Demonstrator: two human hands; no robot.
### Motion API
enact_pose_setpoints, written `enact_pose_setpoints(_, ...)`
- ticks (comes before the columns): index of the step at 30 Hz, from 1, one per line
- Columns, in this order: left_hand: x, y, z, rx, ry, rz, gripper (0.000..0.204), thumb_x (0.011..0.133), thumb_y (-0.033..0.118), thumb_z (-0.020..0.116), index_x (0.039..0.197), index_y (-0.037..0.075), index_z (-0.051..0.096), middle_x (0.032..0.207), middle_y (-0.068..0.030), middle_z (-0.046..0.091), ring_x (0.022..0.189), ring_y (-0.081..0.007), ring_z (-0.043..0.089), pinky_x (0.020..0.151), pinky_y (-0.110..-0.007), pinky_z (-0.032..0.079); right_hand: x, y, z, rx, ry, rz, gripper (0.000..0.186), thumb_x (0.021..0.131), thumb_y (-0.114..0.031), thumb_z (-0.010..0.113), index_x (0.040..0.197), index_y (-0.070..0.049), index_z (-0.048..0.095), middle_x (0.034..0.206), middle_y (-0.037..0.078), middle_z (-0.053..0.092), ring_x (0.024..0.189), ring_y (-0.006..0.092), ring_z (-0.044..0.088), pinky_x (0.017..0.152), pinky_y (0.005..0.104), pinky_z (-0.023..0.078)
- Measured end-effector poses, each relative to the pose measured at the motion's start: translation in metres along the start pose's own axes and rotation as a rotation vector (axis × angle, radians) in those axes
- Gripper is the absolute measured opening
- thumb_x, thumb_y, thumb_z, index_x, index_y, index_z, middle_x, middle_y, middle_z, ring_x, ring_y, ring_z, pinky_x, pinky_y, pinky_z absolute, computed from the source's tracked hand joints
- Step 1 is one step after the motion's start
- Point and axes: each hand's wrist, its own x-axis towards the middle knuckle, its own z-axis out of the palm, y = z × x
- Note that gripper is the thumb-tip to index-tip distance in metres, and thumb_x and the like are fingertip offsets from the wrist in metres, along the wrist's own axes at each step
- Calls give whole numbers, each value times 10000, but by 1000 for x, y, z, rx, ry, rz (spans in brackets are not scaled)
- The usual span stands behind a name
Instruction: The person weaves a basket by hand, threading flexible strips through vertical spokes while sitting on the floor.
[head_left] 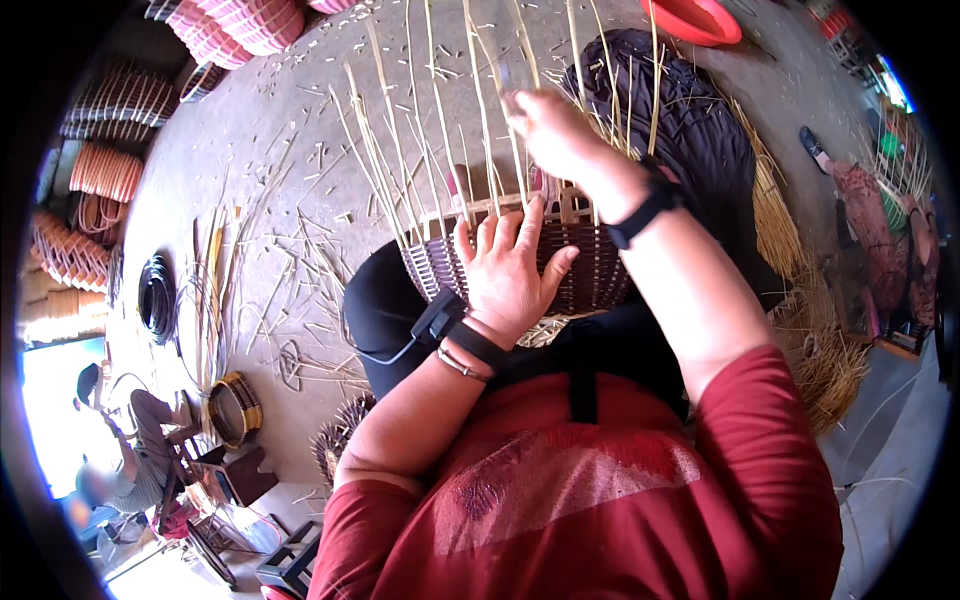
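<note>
A half-woven basket (590, 275) with dark brown and pale weaving rests across my lap, and long pale upright stakes (437, 90) rise from it toward the far side. My left hand (503, 270) lies on the basket's near wall, fingers spread, with the fingertips at the rim beside the stakes. Above the basket, a little to the right, my right hand (555, 130) is raised among the stakes with its fingers curled closed. Blur at its fingertips hides what it grips, if anything. Both wrists wear black bands.
Cut stick ends (300, 260) litter the floor. A dark cloth bundle (665, 110) and loose straw (775, 220) lie to the right, near a red basin (695, 20). Stacked baskets (105, 175) and a black coil (157, 297) are at left. Other people sit at the far left and right.
</note>
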Motion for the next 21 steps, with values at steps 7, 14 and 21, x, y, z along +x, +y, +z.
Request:
enact_pose_setpoints(7, -4, -8, 12, -33, 29, 16, 423, 913, 471, 661, 1271, 246, 663, 1087, -31, 613, 1105, -261, 560, 1107, -610, 244, -66, 12, -17, 16, 368, -86, 763, 993, 29, 537, 1614, -93, 111, 1489, 260, 472, 1075, 242, 685, 835, 330, 578)
enact_pose_setpoints(14, 17, 15, 9, -80, 179, 84, 560, 873, 227, 723, 1412, 234, 574, 1440, -133, 462, 1417, -360, 351, 1143, -620, 204, -145, 36, -61, 1520, 231, 346, 360, 1043, -99, 542, 1388, 6, 549, 1057, 40, 639, 910, 161, 633, 929, 316, 534)
enact_pose_setpoints(21, 25, 47, 15, -6, 5, 147, 478, 870, 323, 700, 1322, 194, 614, 1201, -77, 609, 1335, -348, 408, 1109, -628, 218, -37, 73, -19, 444, 177, 193, 318, 970, -15, 575, 1281, -24, 641, 1095, 86, 685, 1032, 181, 648, 965, 314, 502)
